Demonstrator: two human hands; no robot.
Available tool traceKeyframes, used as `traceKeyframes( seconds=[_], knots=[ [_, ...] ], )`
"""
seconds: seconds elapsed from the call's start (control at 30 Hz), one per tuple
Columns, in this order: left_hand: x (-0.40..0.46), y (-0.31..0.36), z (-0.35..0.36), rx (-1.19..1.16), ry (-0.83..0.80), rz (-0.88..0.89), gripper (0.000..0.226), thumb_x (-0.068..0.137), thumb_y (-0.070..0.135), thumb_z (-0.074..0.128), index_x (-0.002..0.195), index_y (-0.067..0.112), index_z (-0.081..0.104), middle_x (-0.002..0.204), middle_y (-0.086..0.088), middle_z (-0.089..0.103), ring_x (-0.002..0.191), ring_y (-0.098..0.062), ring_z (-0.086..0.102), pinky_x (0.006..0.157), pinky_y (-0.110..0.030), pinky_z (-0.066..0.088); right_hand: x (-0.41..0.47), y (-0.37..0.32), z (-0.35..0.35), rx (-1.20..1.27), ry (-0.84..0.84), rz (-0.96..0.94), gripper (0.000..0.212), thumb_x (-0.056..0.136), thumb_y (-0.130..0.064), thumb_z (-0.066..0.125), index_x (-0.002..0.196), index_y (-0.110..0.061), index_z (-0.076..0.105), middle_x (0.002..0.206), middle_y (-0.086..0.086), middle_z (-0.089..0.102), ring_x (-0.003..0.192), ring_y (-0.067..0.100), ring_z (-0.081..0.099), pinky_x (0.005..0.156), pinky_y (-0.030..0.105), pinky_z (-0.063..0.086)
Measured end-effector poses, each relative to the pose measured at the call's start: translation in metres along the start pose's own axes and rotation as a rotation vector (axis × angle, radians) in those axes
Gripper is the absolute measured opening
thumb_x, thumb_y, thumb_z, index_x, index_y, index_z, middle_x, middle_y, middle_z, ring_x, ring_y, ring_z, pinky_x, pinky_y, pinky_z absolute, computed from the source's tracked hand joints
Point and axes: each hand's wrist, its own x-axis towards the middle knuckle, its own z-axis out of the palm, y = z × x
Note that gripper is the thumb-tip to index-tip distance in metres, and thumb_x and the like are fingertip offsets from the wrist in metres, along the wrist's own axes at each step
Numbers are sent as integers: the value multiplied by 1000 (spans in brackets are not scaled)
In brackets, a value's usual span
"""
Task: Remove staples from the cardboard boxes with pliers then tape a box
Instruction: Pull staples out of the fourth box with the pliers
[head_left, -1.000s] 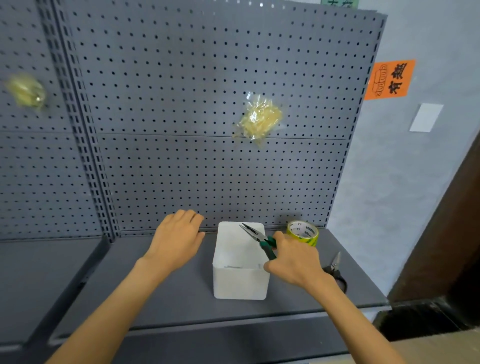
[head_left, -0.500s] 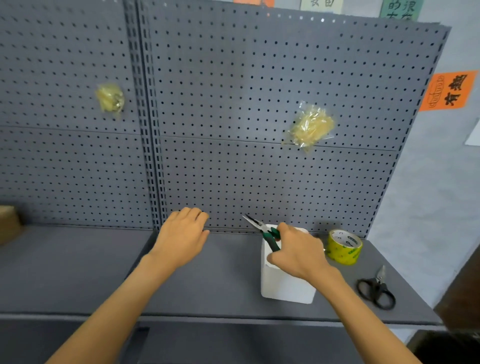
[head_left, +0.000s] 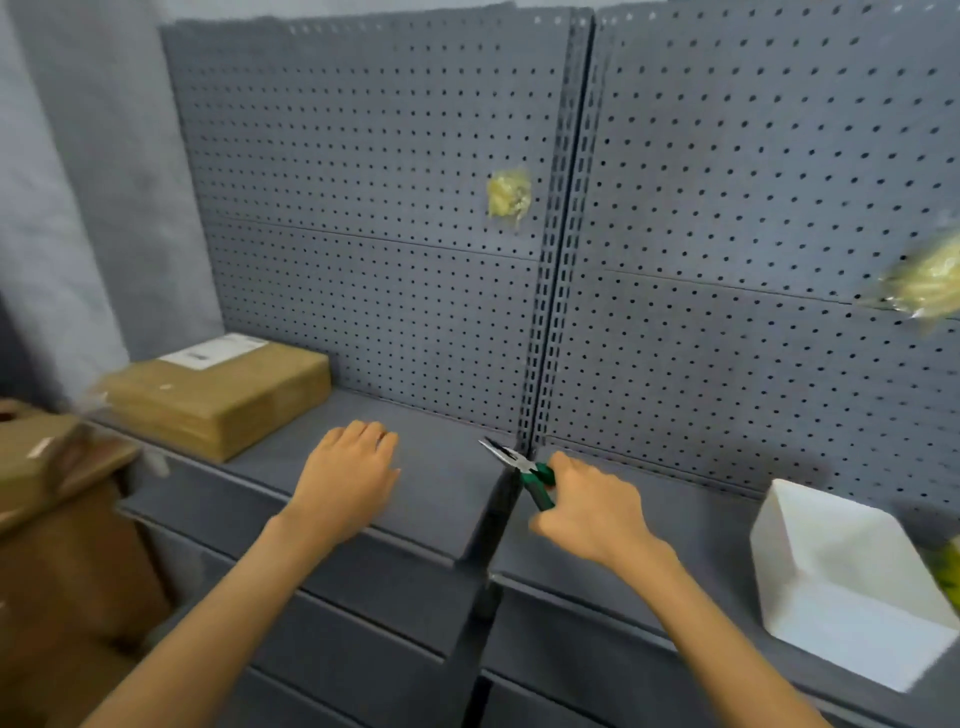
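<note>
Your view is swinging left: cardboard box (head_left: 218, 397) now showing; right hand (head_left: 587, 512) still gripping pliers (head_left: 522, 470), left hand (head_left: 350, 475) flat, open

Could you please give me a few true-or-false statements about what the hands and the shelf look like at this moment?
1. The right hand holds green-handled pliers. True.
2. The left hand grips a cardboard box. False: it holds nothing, and the box sits apart, further left on the shelf.
3. The white bin stands right of both hands. True.
4. The pliers are biting a staple. False: their tips point at the pegboard, clear of any box.
</note>
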Motion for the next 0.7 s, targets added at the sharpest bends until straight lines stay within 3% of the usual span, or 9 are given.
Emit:
traceKeyframes(
  seconds=[0.13, 0.33, 0.7],
  knots=[
    [-49, -57, -7, 70, -56, -119, 32, 65, 26, 80, 87, 8, 66, 84, -9, 64, 77, -31, 62, 63, -37, 52, 18, -60, 17, 8, -36, -134, 30, 76, -34, 60, 94, -18, 41, 84, -2, 53, 69, 20, 52, 50, 28, 30],
    [-108, -121, -20, 152, -98, -309, 29, 74, 31, 73, 94, 12, 66, 91, -5, 65, 85, -27, 63, 70, -38, 52, 43, -141, 31, 15, -74, -305, 31, 78, -37, 59, 92, -19, 40, 75, -5, 45, 65, 19, 47, 50, 29, 29],
    [-159, -189, -9, 224, -126, -494, 26, 69, 29, 77, 87, 14, 66, 84, -3, 65, 77, -24, 62, 65, -35, 52, 93, -240, 60, 37, -136, -489, 30, 77, -33, 58, 95, -18, 40, 82, -4, 47, 73, 23, 48, 56, 33, 31]
  ],
)
